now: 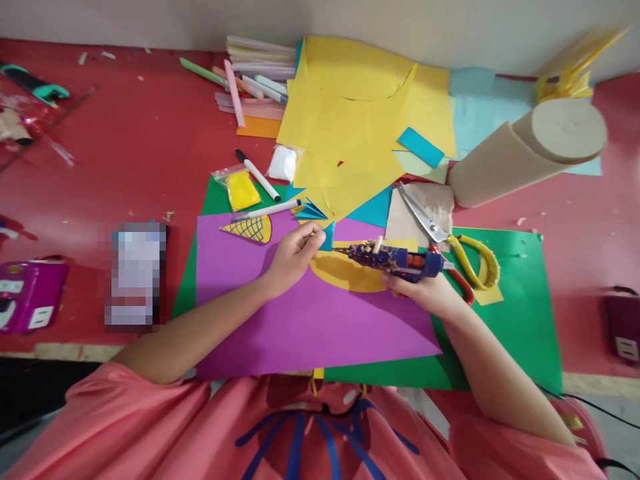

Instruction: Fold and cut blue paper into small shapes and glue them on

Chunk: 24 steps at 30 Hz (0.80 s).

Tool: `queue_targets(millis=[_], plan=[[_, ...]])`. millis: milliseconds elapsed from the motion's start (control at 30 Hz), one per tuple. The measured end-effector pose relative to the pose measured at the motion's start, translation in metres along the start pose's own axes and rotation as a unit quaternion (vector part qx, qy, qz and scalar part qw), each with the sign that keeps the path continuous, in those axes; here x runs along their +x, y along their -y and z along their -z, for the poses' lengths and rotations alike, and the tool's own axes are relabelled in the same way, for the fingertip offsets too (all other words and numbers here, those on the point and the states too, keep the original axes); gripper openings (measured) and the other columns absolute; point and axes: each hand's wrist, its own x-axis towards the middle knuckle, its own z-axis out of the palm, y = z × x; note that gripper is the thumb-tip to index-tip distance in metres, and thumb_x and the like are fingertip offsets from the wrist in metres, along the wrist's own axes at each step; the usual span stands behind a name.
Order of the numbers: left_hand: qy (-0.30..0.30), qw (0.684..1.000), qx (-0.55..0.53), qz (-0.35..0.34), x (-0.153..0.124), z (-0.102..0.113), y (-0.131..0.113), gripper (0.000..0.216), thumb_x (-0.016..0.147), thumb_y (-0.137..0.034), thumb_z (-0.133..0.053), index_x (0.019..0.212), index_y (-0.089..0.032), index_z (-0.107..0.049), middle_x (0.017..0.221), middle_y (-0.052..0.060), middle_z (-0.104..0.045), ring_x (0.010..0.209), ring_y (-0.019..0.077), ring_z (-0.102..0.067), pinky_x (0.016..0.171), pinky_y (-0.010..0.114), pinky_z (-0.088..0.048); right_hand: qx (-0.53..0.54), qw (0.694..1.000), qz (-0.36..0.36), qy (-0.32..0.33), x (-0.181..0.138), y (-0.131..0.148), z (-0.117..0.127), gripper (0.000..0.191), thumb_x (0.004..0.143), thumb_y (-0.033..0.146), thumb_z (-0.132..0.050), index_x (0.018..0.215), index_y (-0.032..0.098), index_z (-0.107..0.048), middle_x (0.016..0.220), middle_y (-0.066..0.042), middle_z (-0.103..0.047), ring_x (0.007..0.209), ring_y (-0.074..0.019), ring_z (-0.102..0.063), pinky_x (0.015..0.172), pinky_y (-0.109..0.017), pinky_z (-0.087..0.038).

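Note:
My left hand (291, 255) pinches a small folded blue paper piece (327, 236) over the purple sheet (300, 320). My right hand (425, 290) grips a blue glue gun (395, 259) lying sideways, its nozzle pointing left at the blue piece. Under the gun lies a yellow half-round paper shape (345, 273) on the purple sheet. A yellow cone cut-out with a drawn grid (253, 229) sits at the purple sheet's upper left. More folded blue pieces (310, 211) lie just above my left hand.
Green paper (520, 320) lies beneath the purple sheet on the red table (125, 167). Scissors (450, 240) rest right of the gun. Yellow sheets (350, 113), markers (257, 175), a cardboard roll (525, 153), a purple device (27, 293) and a phone-like object (135, 277) surround the work.

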Motion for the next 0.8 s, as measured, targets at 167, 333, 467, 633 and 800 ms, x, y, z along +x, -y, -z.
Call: queue_targets(millis=[167, 333, 467, 633, 800], plan=[[-0.002, 1.0, -0.003, 0.001, 0.0, -0.001, 0.001, 0.027, 0.092, -0.037, -0.046, 0.07, -0.02, -0.044, 0.061, -0.005, -0.033, 0.053, 0.0083, -0.034, 0.051, 0.018, -0.036, 0.002, 1.0, 0.004, 0.001, 0.0, 0.002, 0.0, 0.018, 0.075, 0.034, -0.067, 0.067, 0.02, -0.06, 0.052, 0.001, -0.056, 0.052, -0.0148, -0.054, 0.05, -0.026, -0.048], [-0.005, 1.0, -0.005, 0.002, 0.0, -0.001, 0.004, 0.028, 0.092, -0.038, -0.047, 0.07, -0.02, -0.044, 0.06, -0.005, -0.034, 0.052, 0.0081, -0.034, 0.05, 0.018, -0.035, 0.006, 1.0, 0.009, 0.007, 0.001, 0.004, 0.0, 0.02, 0.074, 0.03, -0.066, 0.06, 0.02, -0.055, 0.053, 0.001, -0.056, 0.05, -0.0133, -0.052, 0.05, -0.026, -0.046], [-0.009, 1.0, -0.005, 0.002, 0.0, 0.0, 0.005, 0.028, 0.091, -0.039, -0.048, 0.071, -0.02, -0.045, 0.061, -0.005, -0.036, 0.054, 0.0077, -0.037, 0.051, 0.018, -0.037, 0.013, 1.0, 0.019, 0.016, 0.002, 0.006, -0.001, 0.019, 0.075, 0.028, -0.065, 0.06, 0.02, -0.055, 0.053, 0.001, -0.055, 0.049, -0.0128, -0.05, 0.049, -0.026, -0.045], [-0.022, 0.999, -0.044, 0.015, 0.002, -0.001, 0.001, 0.031, 0.089, -0.044, -0.051, 0.071, -0.02, -0.043, 0.062, -0.006, -0.033, 0.052, 0.0069, -0.034, 0.047, 0.016, -0.035, 0.017, 1.0, 0.02, 0.012, 0.004, 0.008, 0.001, 0.012, 0.076, 0.03, -0.068, 0.075, 0.018, -0.063, 0.062, 0.001, -0.059, 0.052, -0.011, -0.049, 0.05, -0.024, -0.043], [-0.018, 0.998, -0.053, 0.014, 0.003, -0.002, -0.006, 0.03, 0.088, -0.042, -0.05, 0.069, -0.021, -0.039, 0.061, -0.006, -0.028, 0.048, 0.0065, -0.025, 0.042, 0.016, -0.027, 0.085, 0.996, -0.013, 0.016, -0.006, 0.01, 0.02, 0.023, 0.078, 0.035, -0.072, 0.091, 0.018, -0.063, 0.062, 0.003, -0.059, 0.05, -0.0097, -0.049, 0.046, -0.022, -0.04]])
